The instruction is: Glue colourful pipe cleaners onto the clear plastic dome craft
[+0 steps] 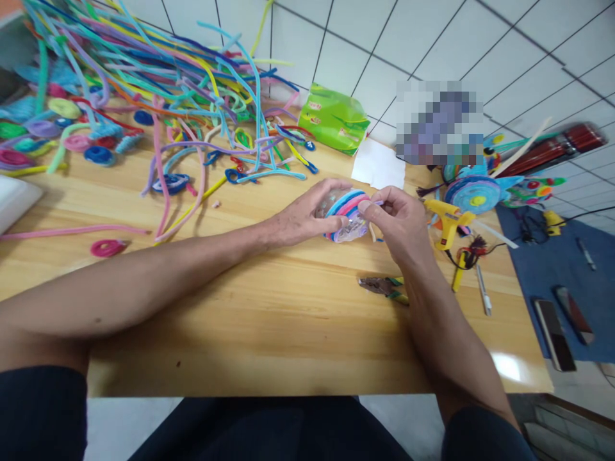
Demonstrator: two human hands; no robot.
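My left hand (319,214) is wrapped round a clear plastic cup-like piece (352,227) banded with light blue, dark blue and pink pipe cleaners. It is held tilted, just above the table. My right hand (398,214) is closed in a pinch at the piece's right edge, on a lilac pipe cleaner (379,203) whose end shows between the fingers. My fingers hide part of the piece. Pliers (379,285) with yellow-green handles lie below my right hand, partly covered by the wrist.
Loose pipe cleaners (192,77) and coiled pieces (98,155) heap at the back left. A green packet (334,118) and white paper (378,165) lie behind my hands. To the right are a yellow glue gun (446,221), a pen (484,291) and a blue coiled figure (475,195).
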